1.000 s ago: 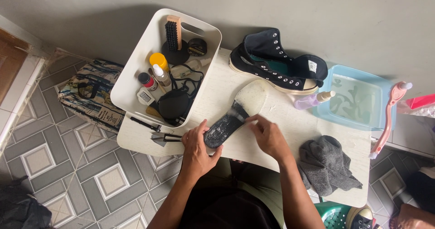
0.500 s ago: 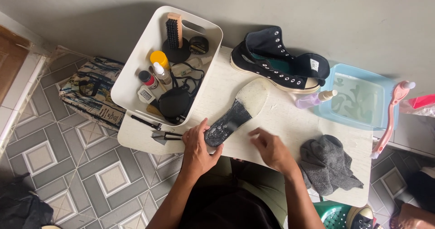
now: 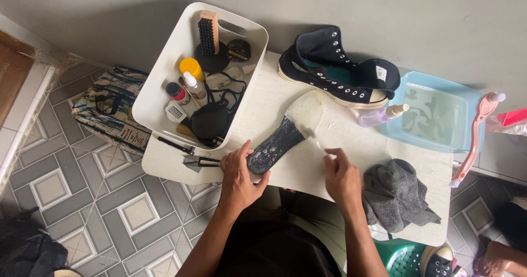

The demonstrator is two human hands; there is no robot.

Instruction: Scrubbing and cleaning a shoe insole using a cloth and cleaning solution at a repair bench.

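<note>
Insole (image 3: pixel 282 139), dark and wet-looking, lies diagonally on the white table (image 3: pixel 307 167), heel end toward me. My left hand (image 3: pixel 237 173) pins that heel end, fingers curled over its edge. My right hand (image 3: pixel 341 175) sits just beside the insole, fingers pinched narrow on something small I can't make out. Black high-top shoe (image 3: pixel 335 74) lies past the toe end, spray bottle (image 3: pixel 379 115) near it, grey cloth (image 3: pixel 398 192) right of my right hand, white bin (image 3: pixel 164 68) of supplies to the left, scissors (image 3: pixel 200 160) touching nothing of mine.
</note>
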